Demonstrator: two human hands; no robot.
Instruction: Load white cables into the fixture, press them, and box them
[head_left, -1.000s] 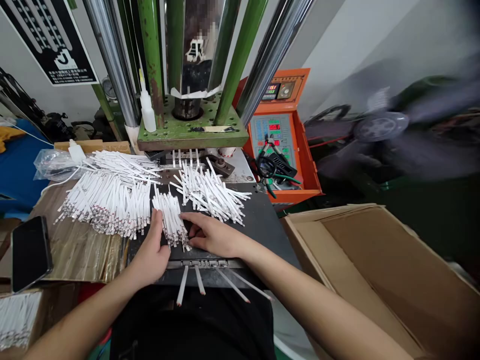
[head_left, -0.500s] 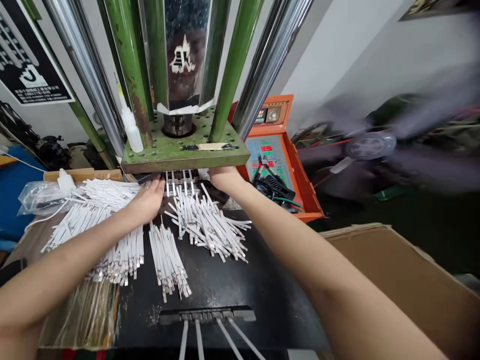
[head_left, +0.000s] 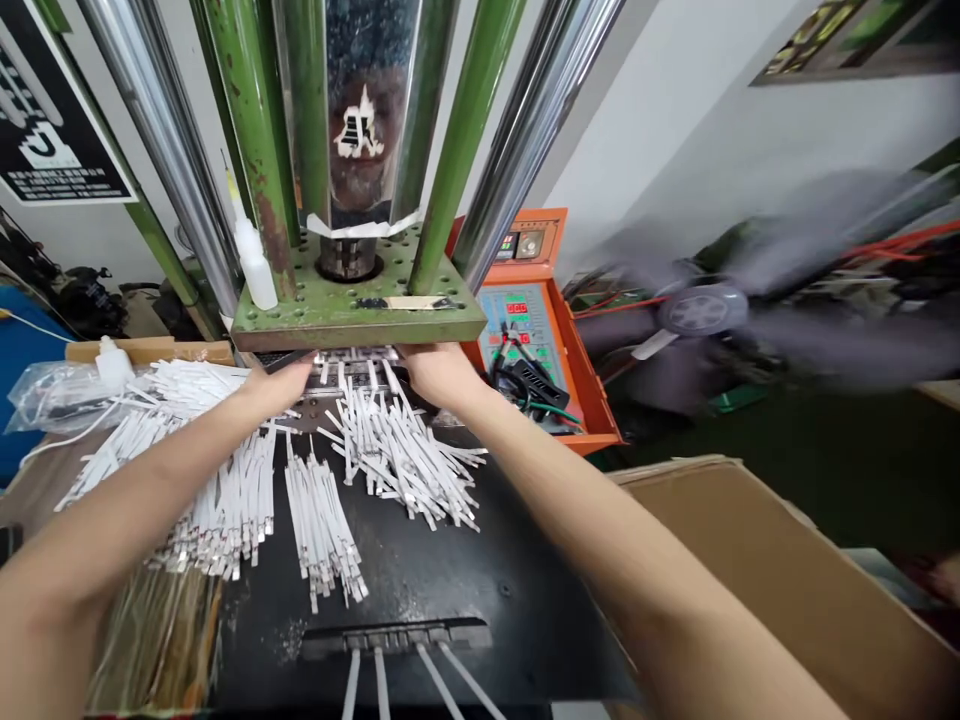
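Observation:
Both my arms stretch forward under the green press plate (head_left: 352, 312). My left hand (head_left: 271, 385) and my right hand (head_left: 436, 375) sit at the two ends of a dark fixture (head_left: 352, 357) that carries a row of white strips. The plate's edge hides the fingertips of both hands, so their grip does not show. Between my arms lies a loose heap of white strips (head_left: 401, 455). A small aligned bundle (head_left: 322, 525) lies beside it, and a big pile (head_left: 210, 480) sits further left. A second dark fixture (head_left: 397, 636) with several strips hanging out lies at the near edge of the black table.
A white squeeze bottle (head_left: 251, 262) stands on the press plate between steel columns. An orange control box (head_left: 534, 312) with cables is at the right. An open cardboard box (head_left: 757, 590) stands at the lower right and a spinning fan (head_left: 701, 308) behind it. A plastic bag (head_left: 49, 395) lies far left.
Both hands left the small bundle near the front fixture and reached forward under the press plate. The view tilted up and closer to the press.

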